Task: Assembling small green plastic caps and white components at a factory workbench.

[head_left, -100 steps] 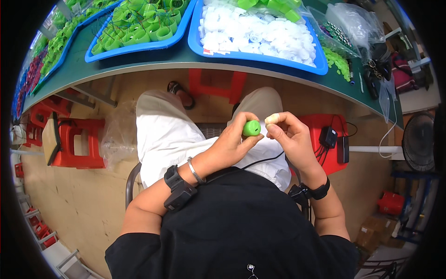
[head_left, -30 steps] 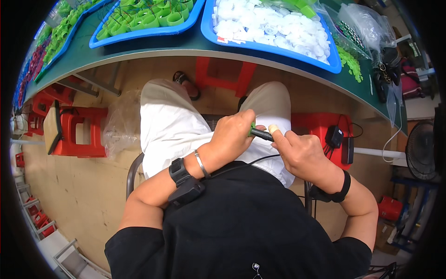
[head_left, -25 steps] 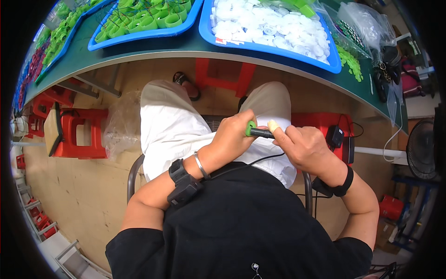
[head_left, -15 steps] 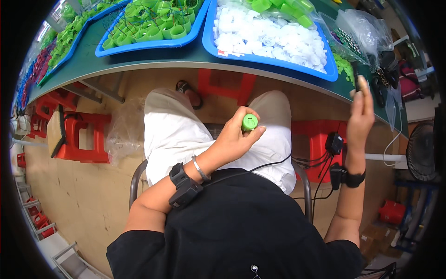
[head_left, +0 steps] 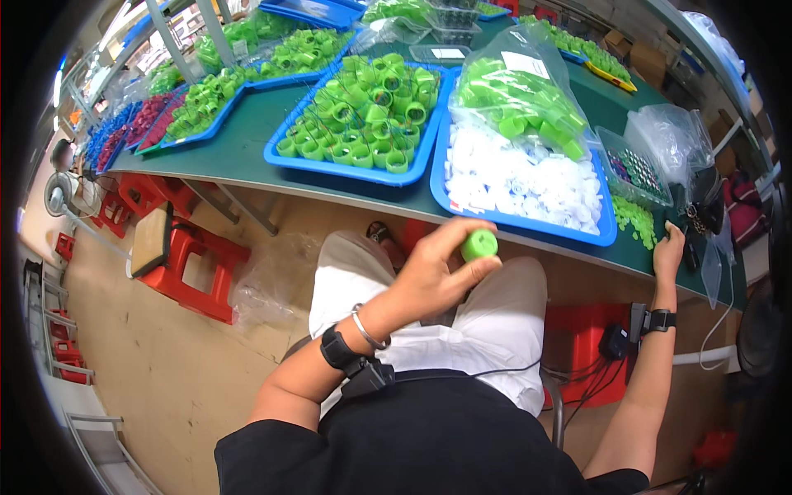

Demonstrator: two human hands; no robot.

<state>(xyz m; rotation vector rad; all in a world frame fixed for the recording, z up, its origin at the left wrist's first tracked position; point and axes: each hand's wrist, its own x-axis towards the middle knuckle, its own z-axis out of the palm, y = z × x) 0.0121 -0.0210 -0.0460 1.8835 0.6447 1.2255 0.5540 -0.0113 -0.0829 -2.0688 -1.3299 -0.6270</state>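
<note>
In front of my lap, my left hand is closed round a bright green plastic cylinder, one end of which faces up and shows a small dark slot. The thumb and fingers press on its sides. Over at the right edge of the table, my right hand is closed, its fingers drawn together. Whatever lies between those fingertips is too small or hidden to make out. Beside that hand are a scatter of small flat green pieces and a slim dark object.
A blue tray holds white plastic parts under a clear bag of green pieces. Left of it, another blue tray carries green cups with thin wires. A clear box sits at right. Red stools stand on the floor.
The view has tipped up, showing more of the table. My left hand still holds the green cylinder, now nearer the table. My right hand's fingers, stretched before, are now bent at the table edge.
</note>
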